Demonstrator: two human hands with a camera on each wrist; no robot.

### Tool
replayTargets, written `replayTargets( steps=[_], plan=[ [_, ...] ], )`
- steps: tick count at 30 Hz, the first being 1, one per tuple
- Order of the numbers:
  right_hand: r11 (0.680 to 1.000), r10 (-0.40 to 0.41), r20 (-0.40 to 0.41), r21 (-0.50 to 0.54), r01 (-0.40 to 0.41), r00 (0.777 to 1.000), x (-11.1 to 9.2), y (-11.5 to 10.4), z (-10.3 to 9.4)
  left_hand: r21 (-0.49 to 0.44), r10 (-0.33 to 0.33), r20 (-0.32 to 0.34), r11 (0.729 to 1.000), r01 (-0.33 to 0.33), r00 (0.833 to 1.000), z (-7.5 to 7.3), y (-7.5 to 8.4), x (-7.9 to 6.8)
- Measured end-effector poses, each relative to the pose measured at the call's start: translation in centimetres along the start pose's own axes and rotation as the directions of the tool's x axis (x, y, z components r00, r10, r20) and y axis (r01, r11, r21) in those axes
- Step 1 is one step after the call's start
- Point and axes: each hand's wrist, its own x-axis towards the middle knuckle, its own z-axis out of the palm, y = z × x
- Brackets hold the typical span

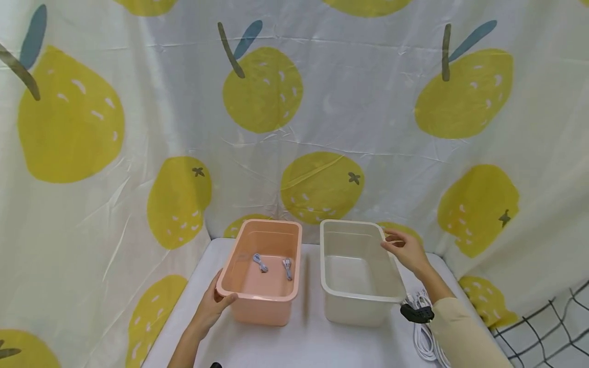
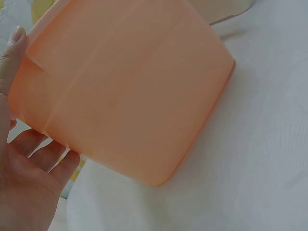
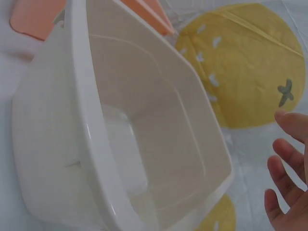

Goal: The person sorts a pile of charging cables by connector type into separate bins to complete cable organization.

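A glossy, round-cornered peach plastic bin [image 1: 262, 311] stands left on the white surface [image 1: 308, 350], two small bundled cables [image 1: 259, 262] lying inside; the left hand [image 1: 212, 304] grips its near left corner, thumb on the near side, fingers round the left. Just right stands a pale cream plastic bin [image 1: 354, 309]; the right hand [image 1: 407, 251] hovers beside its far right rim, fingers spread and loosely bent. White coiled cable [image 1: 425, 340] lies farther right. A yellow-fruit-print curtain [image 1: 184, 102] hangs behind; a black-gridded white area [image 1: 543, 327] shows near right.
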Motion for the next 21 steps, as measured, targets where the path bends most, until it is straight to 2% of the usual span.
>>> replayTargets(
  steps=[6,15,21],
  plan=[
    [0.998,0.033,-0.014,-0.053,-0.034,0.999,-1.0,1.0,-1.5,0.008,-0.012,-0.001,1.000,0.012,1.000,0.0,-0.1,0.1],
    [0.995,0.082,-0.038,-0.057,-0.085,0.996,-2.6,2.8,-2.9,-0.017,-0.010,0.021,1.000,0.010,1.000,-0.2,-0.1,0.2],
    [0.989,0.099,-0.063,-0.107,-0.105,0.993,-3.8,4.1,-3.8,0.010,-0.029,0.011,1.000,0.028,1.000,-0.1,-0.1,0.1]
  ],
)
